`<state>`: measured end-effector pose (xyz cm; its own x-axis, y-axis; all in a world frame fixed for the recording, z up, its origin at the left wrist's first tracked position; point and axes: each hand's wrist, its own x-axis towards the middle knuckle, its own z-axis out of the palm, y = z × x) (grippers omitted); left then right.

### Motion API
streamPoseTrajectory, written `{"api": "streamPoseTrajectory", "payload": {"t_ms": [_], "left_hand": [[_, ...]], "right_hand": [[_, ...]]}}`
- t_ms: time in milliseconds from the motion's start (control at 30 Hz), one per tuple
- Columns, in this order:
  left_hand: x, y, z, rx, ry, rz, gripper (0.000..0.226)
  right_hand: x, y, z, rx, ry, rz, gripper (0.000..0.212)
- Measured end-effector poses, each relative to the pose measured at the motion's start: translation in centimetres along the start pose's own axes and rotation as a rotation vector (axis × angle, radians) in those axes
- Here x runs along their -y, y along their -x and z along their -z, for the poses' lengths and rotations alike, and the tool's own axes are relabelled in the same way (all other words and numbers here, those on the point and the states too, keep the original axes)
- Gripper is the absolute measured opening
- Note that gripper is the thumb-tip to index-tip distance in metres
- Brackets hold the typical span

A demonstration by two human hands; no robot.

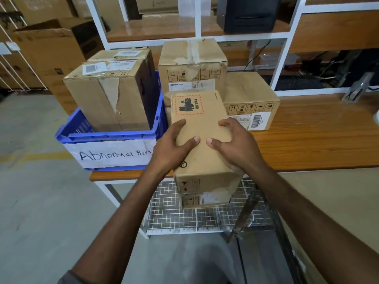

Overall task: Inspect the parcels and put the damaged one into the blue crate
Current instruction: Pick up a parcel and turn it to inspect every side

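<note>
Head camera, centre frame: both hands clasp a long parcel (202,119) over the front edge of the desk (307,144). The left hand (174,144) grips its left edge and the right hand (235,144) its right, thumbs on top. Its long axis runs up-frame, the hazard-label end pointing away. The blue crate (106,136) sits just left of the parcel, nearer the left hand, already holding a torn box (110,95).
</note>
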<state>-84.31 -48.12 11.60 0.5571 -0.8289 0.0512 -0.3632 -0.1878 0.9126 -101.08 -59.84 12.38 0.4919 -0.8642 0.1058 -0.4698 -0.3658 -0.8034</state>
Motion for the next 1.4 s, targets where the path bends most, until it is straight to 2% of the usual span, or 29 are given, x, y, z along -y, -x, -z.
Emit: {"api": "streamPoseTrajectory", "payload": {"t_ms": [67, 167, 267, 333, 433, 533, 600, 667, 767, 833, 1033, 1133, 1267, 1333, 1400], "left_hand": [[-0.5, 0.5, 0.4, 0.118, 0.001, 0.042, 0.091], [-0.2, 1.4, 1.4, 0.363, 0.03, 0.142, 0.109], [-0.1, 2.3, 1.5, 0.36, 0.006, 0.125, 0.115], [0.0, 2.5, 1.2, 0.324, 0.021, 0.113, 0.119], [0.1, 3.0, 0.7, 0.25, -0.013, 0.062, 0.115], [-0.2, 3.9, 0.3, 0.155, -0.086, -0.015, 0.092], [0.0, 4.4, 0.4, 0.199, 0.005, -0.027, 0.093], [0.3, 4.9, 0.7, 0.278, 0.034, -0.048, 0.105], [1.2, 5.2, 0.7, 0.241, -0.106, -0.156, 0.104], [1.8, 5.1, 0.5, 0.193, -0.087, -0.178, 0.097], [1.5, 4.5, 0.8, 0.171, -0.041, -0.197, 0.093], [0.5, 4.6, 0.7, 0.139, -0.084, -0.237, 0.092], [-2.1, 5.4, -0.7, 0.023, -0.229, -0.361, 0.059], [-2.8, 5.4, -1.8, 0.059, -0.262, -0.414, 0.054], [-2.7, 5.2, -2.9, 0.153, -0.2, -0.421, 0.052]], "right_hand": [[0.0, -0.1, 0.1, -0.031, -0.006, 0.013, 0.057], [-0.4, -0.1, 1.0, 0.063, 0.072, 0.05, 0.068], [-0.9, 0.7, 2.5, 0.394, -0.051, 0.007, 0.091], [-1.5, 1.3, 2.9, 0.468, -0.115, 0.007, 0.099], [-1.5, 1.6, 2.7, 0.407, -0.143, 0.0, 0.101], [-1.3, 1.5, 2.4, 0.308, -0.162, -0.01, 0.093], [-1.2, 1.7, 2.4, 0.172, -0.125, 0.042, 0.08], [-1.5, 1.9, 2.5, 0.096, -0.071, 0.095, 0.071], [-1.9, 2.2, 3.0, 0.275, -0.169, 0.07, 0.081], [-2.2, 2.1, 3.2, 0.334, -0.208, 0.066, 0.088], [-2.0, 2.1, 2.6, 0.258, -0.121, 0.11, 0.09], [-2.4, 2.6, 2.1, 0.214, -0.234, 0.081, 0.089], [-3.8, 4.0, 1.6, 0.189, -0.482, -0.011, 0.082], [-4.7, 4.1, 1.7, 0.114, -0.425, -0.074, 0.084], [-5.3, 3.4, 2.5, 0.077, -0.28, -0.128, 0.099]]}}
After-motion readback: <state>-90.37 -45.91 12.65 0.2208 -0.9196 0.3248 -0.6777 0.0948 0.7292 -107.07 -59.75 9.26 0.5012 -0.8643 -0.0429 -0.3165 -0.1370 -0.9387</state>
